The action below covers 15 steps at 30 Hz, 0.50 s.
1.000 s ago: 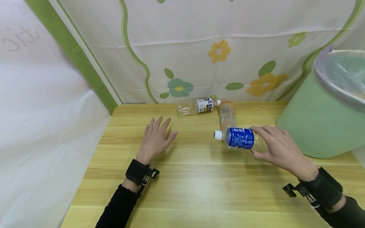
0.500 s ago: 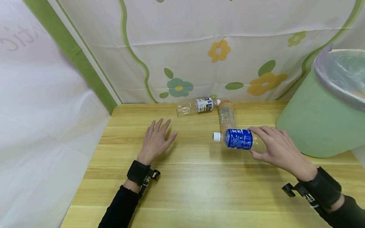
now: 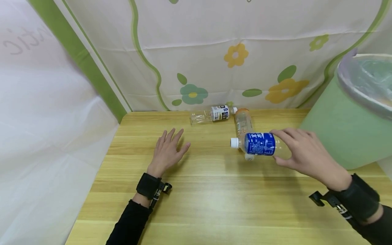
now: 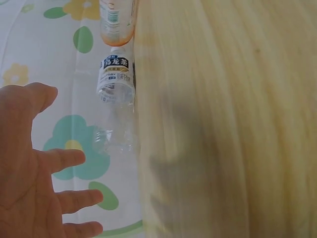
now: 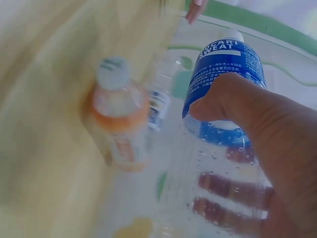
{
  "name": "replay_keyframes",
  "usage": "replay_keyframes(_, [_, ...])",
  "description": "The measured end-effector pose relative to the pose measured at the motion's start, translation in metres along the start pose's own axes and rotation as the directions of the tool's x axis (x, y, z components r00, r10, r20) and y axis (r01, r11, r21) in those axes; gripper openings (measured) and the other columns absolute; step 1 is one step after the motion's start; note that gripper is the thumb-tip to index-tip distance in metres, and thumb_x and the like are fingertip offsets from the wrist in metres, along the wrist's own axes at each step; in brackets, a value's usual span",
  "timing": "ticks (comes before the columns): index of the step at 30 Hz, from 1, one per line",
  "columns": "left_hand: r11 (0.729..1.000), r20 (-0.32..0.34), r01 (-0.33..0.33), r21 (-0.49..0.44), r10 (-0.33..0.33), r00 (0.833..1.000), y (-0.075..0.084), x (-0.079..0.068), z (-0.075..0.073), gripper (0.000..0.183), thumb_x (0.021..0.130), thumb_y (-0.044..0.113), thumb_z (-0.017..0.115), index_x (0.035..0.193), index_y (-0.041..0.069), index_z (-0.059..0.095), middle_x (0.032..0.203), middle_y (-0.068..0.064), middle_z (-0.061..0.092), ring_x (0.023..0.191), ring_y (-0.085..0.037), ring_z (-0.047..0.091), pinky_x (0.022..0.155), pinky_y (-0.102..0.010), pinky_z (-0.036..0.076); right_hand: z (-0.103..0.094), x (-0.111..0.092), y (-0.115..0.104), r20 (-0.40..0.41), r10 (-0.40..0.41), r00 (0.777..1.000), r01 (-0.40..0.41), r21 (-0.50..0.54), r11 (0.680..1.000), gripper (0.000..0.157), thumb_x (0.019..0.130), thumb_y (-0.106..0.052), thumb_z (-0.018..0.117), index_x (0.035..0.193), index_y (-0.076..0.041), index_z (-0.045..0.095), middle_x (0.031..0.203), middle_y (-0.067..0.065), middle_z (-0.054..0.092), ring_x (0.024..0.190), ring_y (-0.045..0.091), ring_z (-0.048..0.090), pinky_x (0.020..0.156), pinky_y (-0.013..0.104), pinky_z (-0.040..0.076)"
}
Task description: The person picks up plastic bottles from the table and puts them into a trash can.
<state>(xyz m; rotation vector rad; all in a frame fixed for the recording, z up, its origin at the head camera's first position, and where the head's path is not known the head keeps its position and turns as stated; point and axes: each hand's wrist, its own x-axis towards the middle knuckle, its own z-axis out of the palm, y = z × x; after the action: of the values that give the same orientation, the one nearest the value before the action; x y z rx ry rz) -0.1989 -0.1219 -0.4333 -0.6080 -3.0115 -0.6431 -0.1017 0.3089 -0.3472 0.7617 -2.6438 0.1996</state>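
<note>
My right hand (image 3: pixel 312 158) grips a clear drink bottle (image 3: pixel 260 144) with a blue label and white cap. The bottle is held sideways above the table, cap to the left; water drops show inside it in the right wrist view. Beneath it, partly hidden, a clear bottle with orange parts (image 3: pixel 244 122) lies on the table, its white cap (image 5: pixel 113 73) towards me. At the back lies a clear bottle with a white label (image 3: pixel 219 113), cap pointing right, close to the orange one. My left hand (image 3: pixel 165 153) hovers left of the bottles, fingers spread, holding nothing.
A green bin (image 3: pixel 343 126) with a plastic liner (image 3: pixel 375 76) stands at the right of the wooden table (image 3: pixel 196 204). Along the table's back edge hangs a flowered curtain (image 3: pixel 214 61). White cloth (image 3: pixel 46 153) covers the left side.
The right hand has lifted the blue-labelled bottle slightly and shifted a little right, after dipping slightly midway. The left hand has barely moved, and both lying bottles stay put.
</note>
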Motion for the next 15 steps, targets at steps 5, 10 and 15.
replay_keyframes(5, [1.0, 0.008, -0.001, -0.006, 0.001, 1.0, 0.001, -0.001, 0.001, 0.074, 0.103, 0.064, 0.041, 0.16, 0.018, 0.035, 0.162, -0.02, 0.026, 0.149, -0.048, 0.012, 0.116, -0.065, 0.011, -0.037, 0.01, 0.005, 0.014, 0.001, 1.0, -0.001, -0.064, 0.998, 0.08, 0.069, -0.04, 0.081, 0.136, -0.002, 0.058, 0.11, 0.023, 0.065, 0.087, 0.045, 0.062, 0.066, 0.063, 0.045])
replay_keyframes(10, [1.0, 0.02, 0.005, -0.007, -0.005, 1.0, 0.001, -0.001, 0.001, 0.074, 0.103, 0.064, 0.041, 0.161, 0.019, 0.033, 0.163, -0.02, 0.025, 0.149, -0.047, 0.011, 0.117, -0.065, 0.009, -0.081, 0.018, 0.009, 0.022, 0.068, 0.997, -0.064, -0.144, 0.987, 0.092, 0.055, -0.031, 0.089, 0.136, -0.001, 0.057, 0.11, 0.027, 0.065, 0.089, 0.05, 0.061, 0.071, 0.069, 0.043])
replay_keyframes(15, [1.0, 0.018, 0.01, 0.012, -0.01, 1.0, 0.001, -0.001, -0.002, 0.075, 0.102, 0.065, 0.041, 0.162, 0.02, 0.032, 0.163, -0.02, 0.026, 0.149, -0.048, 0.012, 0.116, -0.065, 0.011, -0.114, 0.023, 0.019, -0.084, 0.086, 0.993, -0.099, -0.157, 0.983, 0.099, 0.072, -0.073, 0.072, 0.131, 0.004, 0.057, 0.109, 0.035, 0.061, 0.089, 0.055, 0.057, 0.075, 0.072, 0.043])
